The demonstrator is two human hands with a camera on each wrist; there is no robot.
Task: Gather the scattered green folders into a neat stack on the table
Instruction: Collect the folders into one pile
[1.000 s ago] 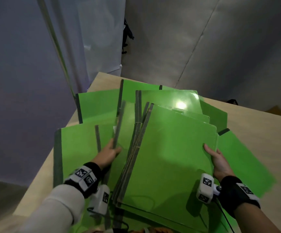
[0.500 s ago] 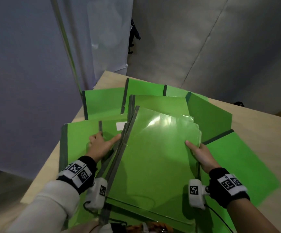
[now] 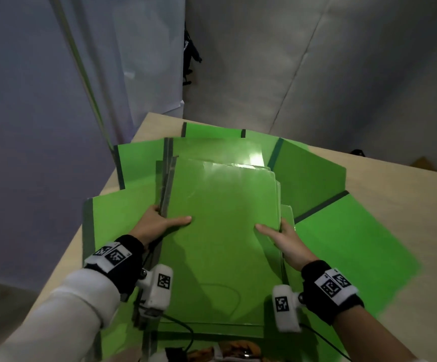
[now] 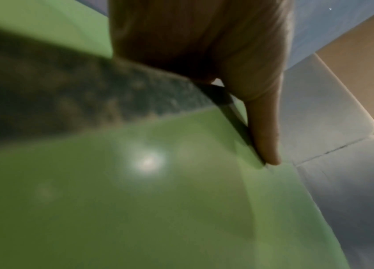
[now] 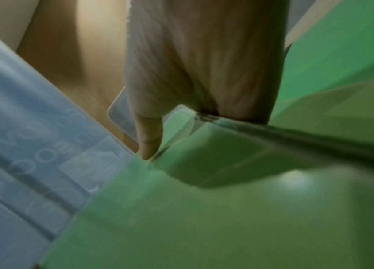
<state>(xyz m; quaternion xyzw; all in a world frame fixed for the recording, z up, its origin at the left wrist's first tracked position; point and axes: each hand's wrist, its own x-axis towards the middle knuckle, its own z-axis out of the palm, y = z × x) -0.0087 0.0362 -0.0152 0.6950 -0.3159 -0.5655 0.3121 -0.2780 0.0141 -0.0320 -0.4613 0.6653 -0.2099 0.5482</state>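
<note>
A bundle of green folders (image 3: 220, 231) with dark spines lies in the middle of the wooden table (image 3: 395, 184), on top of other spread-out green folders (image 3: 350, 246). My left hand (image 3: 157, 223) grips the bundle's left, spine edge, thumb on the top cover and fingers under it. My right hand (image 3: 280, 233) grips the right edge the same way. In the left wrist view my thumb (image 4: 266, 138) presses on the green cover (image 4: 158, 200). In the right wrist view my thumb (image 5: 147, 134) lies on the cover (image 5: 227, 218).
More green folders fan out at the far left (image 3: 139, 163), the back (image 3: 212, 130) and the right (image 3: 314, 173) of the table. The table's left edge (image 3: 68, 246) runs close by my left wrist. Grey walls stand behind.
Both hands have closed in on the sides of the bundle and now grip it with thumbs on top. The bundle has turned straighter and its folders lie more squarely together.
</note>
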